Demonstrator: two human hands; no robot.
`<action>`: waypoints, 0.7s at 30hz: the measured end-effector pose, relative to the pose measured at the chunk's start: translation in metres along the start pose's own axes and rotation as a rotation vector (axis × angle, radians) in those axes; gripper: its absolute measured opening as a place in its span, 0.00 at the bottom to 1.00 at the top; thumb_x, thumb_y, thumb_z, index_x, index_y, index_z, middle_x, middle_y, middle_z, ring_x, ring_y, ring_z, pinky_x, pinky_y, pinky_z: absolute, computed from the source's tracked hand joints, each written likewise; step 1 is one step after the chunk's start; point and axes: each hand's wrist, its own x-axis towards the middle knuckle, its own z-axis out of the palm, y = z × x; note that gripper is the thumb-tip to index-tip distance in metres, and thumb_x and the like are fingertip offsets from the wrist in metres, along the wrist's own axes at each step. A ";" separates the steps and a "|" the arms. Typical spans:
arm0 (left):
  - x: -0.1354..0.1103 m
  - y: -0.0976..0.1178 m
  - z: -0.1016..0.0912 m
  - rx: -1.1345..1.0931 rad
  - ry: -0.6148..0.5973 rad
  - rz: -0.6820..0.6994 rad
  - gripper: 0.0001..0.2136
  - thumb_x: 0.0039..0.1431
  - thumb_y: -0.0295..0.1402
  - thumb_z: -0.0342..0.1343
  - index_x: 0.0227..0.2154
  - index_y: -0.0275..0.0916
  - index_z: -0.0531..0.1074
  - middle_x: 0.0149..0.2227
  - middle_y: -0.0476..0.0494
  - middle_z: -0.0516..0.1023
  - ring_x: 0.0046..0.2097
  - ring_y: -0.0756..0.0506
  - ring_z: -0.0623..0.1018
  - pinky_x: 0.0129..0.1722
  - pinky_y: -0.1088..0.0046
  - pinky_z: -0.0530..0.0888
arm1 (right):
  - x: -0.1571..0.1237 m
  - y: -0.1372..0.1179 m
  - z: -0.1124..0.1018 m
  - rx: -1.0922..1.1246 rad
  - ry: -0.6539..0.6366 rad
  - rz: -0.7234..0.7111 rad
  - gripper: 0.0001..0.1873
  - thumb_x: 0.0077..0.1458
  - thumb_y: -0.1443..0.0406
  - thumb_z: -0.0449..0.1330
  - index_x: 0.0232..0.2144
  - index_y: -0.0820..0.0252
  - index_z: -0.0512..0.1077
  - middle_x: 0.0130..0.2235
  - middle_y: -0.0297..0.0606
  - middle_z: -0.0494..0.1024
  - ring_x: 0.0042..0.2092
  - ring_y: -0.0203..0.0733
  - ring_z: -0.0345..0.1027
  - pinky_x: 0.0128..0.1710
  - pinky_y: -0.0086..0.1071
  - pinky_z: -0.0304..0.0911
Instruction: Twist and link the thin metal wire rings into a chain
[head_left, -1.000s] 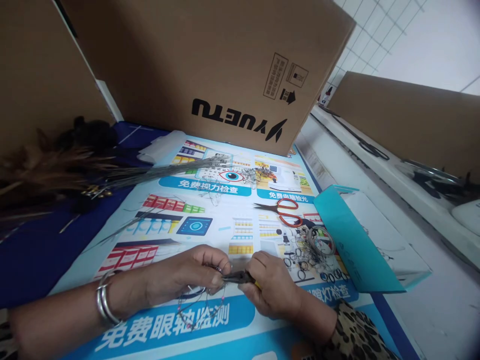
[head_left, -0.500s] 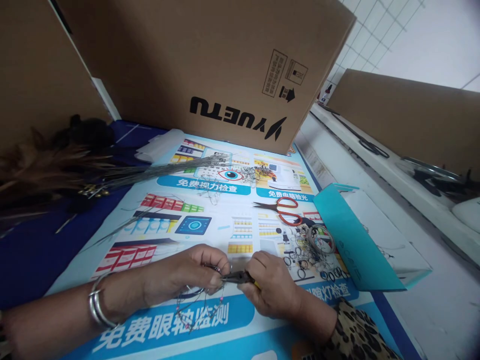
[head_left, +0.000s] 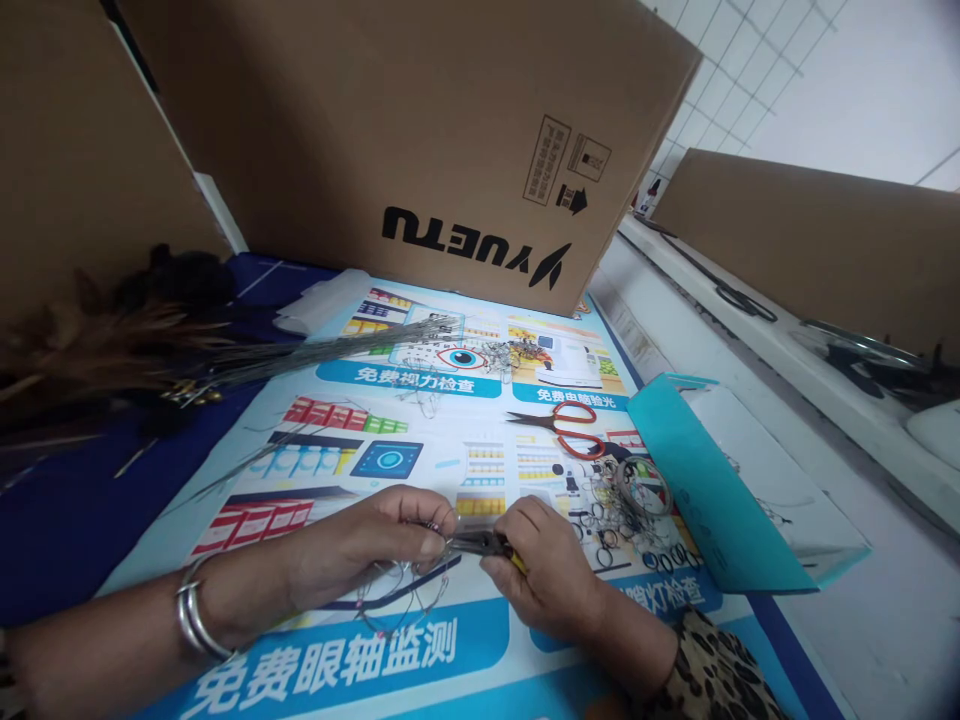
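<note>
My left hand [head_left: 375, 540] pinches a beaded wire piece [head_left: 401, 605] between thumb and fingers. Thin loops with small pink beads hang below the fingers, over the printed sheet. Closed round the yellow handles of a pair of pliers [head_left: 480, 543] is my right hand [head_left: 547, 570]. The dark jaws point left and reach the wire at my left fingertips; whether they grip it I cannot tell. To the right of the right hand lie several small dark rings [head_left: 604, 555] and tangled wire bits, beside a coil of wire [head_left: 645, 487]. Red-handled scissors [head_left: 577, 430] lie behind them.
A teal box [head_left: 720, 500] with a white inside stands open at the right. Behind the sheet rises a large cardboard box [head_left: 450, 120]. A bundle of thin wires [head_left: 337, 345] lies at the back left, near brown feathers [head_left: 90, 340]. Small wire pieces [head_left: 510, 355] sit at the back.
The pliers' jaws have drawn slightly away from my left fingers, and the hanging beaded loops have swung a little. The whole view has shifted slightly.
</note>
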 end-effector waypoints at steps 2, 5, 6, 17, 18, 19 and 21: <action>0.001 0.000 0.000 0.006 -0.003 0.012 0.09 0.44 0.33 0.63 0.27 0.34 0.72 0.22 0.51 0.66 0.25 0.52 0.59 0.24 0.76 0.52 | 0.000 0.000 0.000 0.002 -0.002 -0.001 0.09 0.57 0.60 0.52 0.32 0.60 0.65 0.35 0.41 0.68 0.38 0.45 0.59 0.36 0.36 0.56; 0.002 0.000 0.000 0.005 -0.013 0.012 0.08 0.44 0.33 0.62 0.26 0.34 0.73 0.22 0.50 0.67 0.25 0.51 0.61 0.25 0.76 0.55 | 0.000 0.001 0.000 0.003 -0.001 -0.004 0.09 0.57 0.60 0.52 0.32 0.60 0.65 0.35 0.41 0.68 0.38 0.44 0.59 0.35 0.36 0.56; 0.002 0.001 0.000 0.004 -0.015 0.007 0.07 0.44 0.33 0.62 0.26 0.34 0.73 0.22 0.50 0.68 0.25 0.51 0.61 0.25 0.76 0.55 | 0.000 0.001 0.000 0.002 -0.002 -0.004 0.09 0.57 0.60 0.52 0.33 0.60 0.65 0.35 0.41 0.68 0.38 0.44 0.59 0.35 0.36 0.56; 0.004 -0.002 -0.005 -0.004 -0.071 0.025 0.09 0.46 0.34 0.62 0.28 0.33 0.74 0.23 0.48 0.69 0.26 0.51 0.62 0.26 0.76 0.57 | -0.001 0.001 0.002 -0.045 -0.001 -0.007 0.10 0.56 0.59 0.53 0.32 0.60 0.66 0.35 0.42 0.69 0.37 0.44 0.60 0.34 0.35 0.56; 0.004 -0.002 -0.005 -0.003 -0.071 0.025 0.09 0.46 0.34 0.62 0.28 0.33 0.74 0.23 0.48 0.69 0.26 0.51 0.62 0.27 0.76 0.57 | -0.001 0.001 0.002 -0.049 0.001 -0.007 0.10 0.56 0.59 0.53 0.32 0.60 0.66 0.35 0.41 0.69 0.37 0.44 0.60 0.34 0.35 0.56; 0.004 -0.002 -0.005 -0.002 -0.069 0.026 0.09 0.46 0.34 0.62 0.28 0.33 0.74 0.23 0.48 0.69 0.26 0.51 0.63 0.27 0.76 0.57 | -0.001 0.001 0.002 -0.053 0.002 -0.007 0.10 0.56 0.59 0.54 0.32 0.60 0.66 0.35 0.41 0.69 0.37 0.44 0.60 0.34 0.35 0.56; 0.004 -0.003 -0.006 -0.001 -0.066 0.025 0.09 0.46 0.34 0.63 0.28 0.33 0.74 0.24 0.48 0.69 0.26 0.51 0.63 0.27 0.76 0.58 | -0.001 0.002 0.003 -0.063 0.004 -0.006 0.10 0.56 0.59 0.54 0.32 0.60 0.66 0.35 0.41 0.70 0.36 0.44 0.61 0.34 0.35 0.56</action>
